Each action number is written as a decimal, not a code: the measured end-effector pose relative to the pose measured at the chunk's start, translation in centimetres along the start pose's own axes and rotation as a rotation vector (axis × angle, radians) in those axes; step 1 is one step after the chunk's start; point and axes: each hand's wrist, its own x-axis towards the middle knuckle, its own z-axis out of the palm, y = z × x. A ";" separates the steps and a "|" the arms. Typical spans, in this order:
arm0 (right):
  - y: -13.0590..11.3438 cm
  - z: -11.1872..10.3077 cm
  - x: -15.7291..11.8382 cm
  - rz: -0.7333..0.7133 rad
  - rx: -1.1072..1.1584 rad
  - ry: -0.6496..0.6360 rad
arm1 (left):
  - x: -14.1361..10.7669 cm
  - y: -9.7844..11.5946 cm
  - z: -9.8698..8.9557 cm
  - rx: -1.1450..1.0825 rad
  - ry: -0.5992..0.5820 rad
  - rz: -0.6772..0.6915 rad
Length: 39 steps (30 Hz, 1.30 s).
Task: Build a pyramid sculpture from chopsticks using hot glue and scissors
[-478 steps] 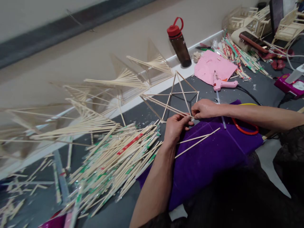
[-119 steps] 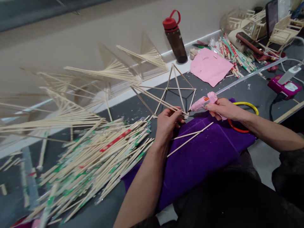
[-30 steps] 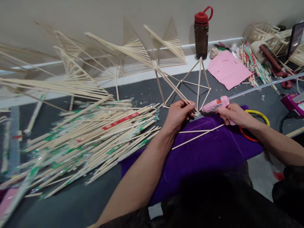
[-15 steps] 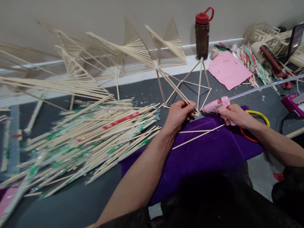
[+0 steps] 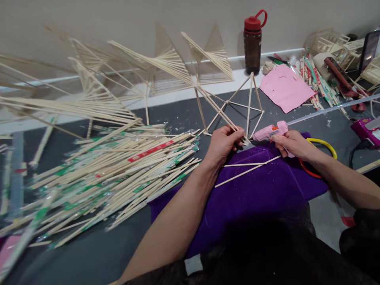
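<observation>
My left hand (image 5: 225, 143) pinches the near ends of a few thin wooden sticks (image 5: 214, 103) that slant up to the left, beside a frame of glued sticks (image 5: 248, 103) standing on the table. In my right hand (image 5: 292, 143) is a pink glue gun (image 5: 269, 131), its nozzle pointing left at the stick ends. A long clear glue stick (image 5: 329, 109) runs out of its back. Below both hands, loose sticks (image 5: 237, 175) lie on a purple cloth (image 5: 255, 202). My left fingertips partly hide the held ends.
Wrapped chopsticks (image 5: 142, 158) are heaped at left. Twisted stick structures (image 5: 166, 63) stand along the wall. A red-lidded bottle (image 5: 252, 45) and pink sheet (image 5: 286, 88) sit behind. Scissors with yellow and red handles (image 5: 326, 146) lie by my right wrist. A purple device (image 5: 366, 131) is at far right.
Almost nothing differs. Both hands keep their place, the left on the sticks and the right on the glue gun; only the camera view has shifted very slightly.
</observation>
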 end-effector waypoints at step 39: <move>-0.3 0.1 0.1 0.013 -0.065 -0.001 | -0.3 0.3 0.3 0.237 0.022 0.003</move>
